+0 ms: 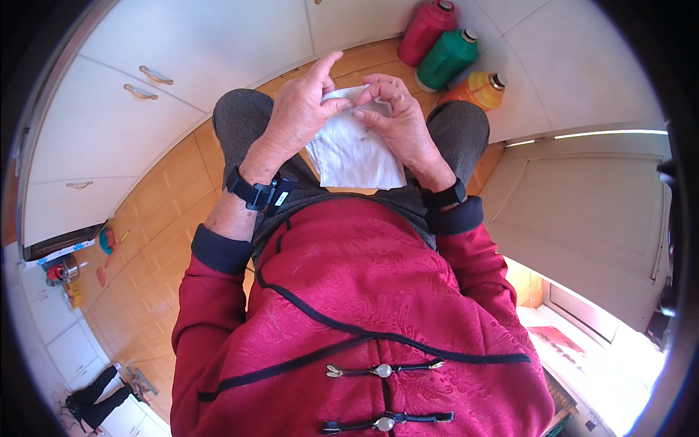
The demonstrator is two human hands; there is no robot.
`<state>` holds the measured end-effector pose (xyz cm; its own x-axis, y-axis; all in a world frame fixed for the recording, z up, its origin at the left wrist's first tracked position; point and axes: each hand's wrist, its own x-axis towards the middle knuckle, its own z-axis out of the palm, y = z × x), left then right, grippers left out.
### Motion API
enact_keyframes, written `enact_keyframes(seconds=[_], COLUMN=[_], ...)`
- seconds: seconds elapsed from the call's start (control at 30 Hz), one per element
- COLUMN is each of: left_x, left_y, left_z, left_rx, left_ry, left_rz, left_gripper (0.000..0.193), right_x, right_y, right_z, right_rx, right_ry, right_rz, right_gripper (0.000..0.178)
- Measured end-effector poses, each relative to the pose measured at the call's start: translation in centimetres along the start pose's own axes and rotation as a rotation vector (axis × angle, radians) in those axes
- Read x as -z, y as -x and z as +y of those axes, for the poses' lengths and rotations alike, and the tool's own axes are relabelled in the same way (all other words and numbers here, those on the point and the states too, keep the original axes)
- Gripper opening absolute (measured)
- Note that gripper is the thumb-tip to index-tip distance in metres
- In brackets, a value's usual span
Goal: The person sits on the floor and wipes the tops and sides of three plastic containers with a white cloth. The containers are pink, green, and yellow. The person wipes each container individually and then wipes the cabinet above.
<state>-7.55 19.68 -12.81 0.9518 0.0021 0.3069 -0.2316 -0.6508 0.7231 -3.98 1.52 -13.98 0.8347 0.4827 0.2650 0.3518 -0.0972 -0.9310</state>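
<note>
A white cloth [357, 154] with small grey marks hangs between my knees from my two raised hands. My left hand [309, 102] has the cloth's upper left edge at its thumb and curled fingers, while its index finger points up and away. At the upper right edge, my right hand [397, 116] pinches the cloth between thumb and fingers. The two thumbs almost meet at the cloth's top. Whether anything thin or small is also between the fingertips cannot be made out.
Three bottle-shaped things, red [424, 33], green [447, 60] and orange-yellow [477, 89], stand against the far-right cabinet. White cabinets [193, 54] with handles curve along the far and left sides. A pale panel door [582, 218] is at the right, above wooden flooring [149, 255].
</note>
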Motion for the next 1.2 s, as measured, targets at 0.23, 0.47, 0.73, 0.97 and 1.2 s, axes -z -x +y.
enact_keyframes(seconds=[0.23,0.47,0.73,0.97,1.2], left_x=[-0.2,-0.2,-0.1,-0.2,-0.4], left_y=[0.0,0.1,-0.1,0.0,-0.2], left_z=[0.3,0.7,0.6,0.3,0.2], left_rx=[-0.089,-0.149,-0.302,-0.131,-0.075], left_ry=[-0.111,-0.193,-0.287,-0.131,0.044], left_rz=[0.046,0.077,0.139,0.02,0.01], left_gripper=[0.075,0.078,0.082,0.085,0.08], right_x=[-0.2,-0.2,0.0,1.3,1.0], right_y=[0.0,-0.2,-0.3,-0.2,0.2], right_z=[0.3,0.2,0.0,-0.4,0.0], right_rx=[0.002,0.008,-0.049,-0.21,-0.196], right_ry=[-0.013,0.056,0.044,-0.272,-0.389], right_rz=[0.046,0.031,-0.037,-0.221,-0.142], right_gripper=[0.022,0.019,0.013,0.012,0.017])
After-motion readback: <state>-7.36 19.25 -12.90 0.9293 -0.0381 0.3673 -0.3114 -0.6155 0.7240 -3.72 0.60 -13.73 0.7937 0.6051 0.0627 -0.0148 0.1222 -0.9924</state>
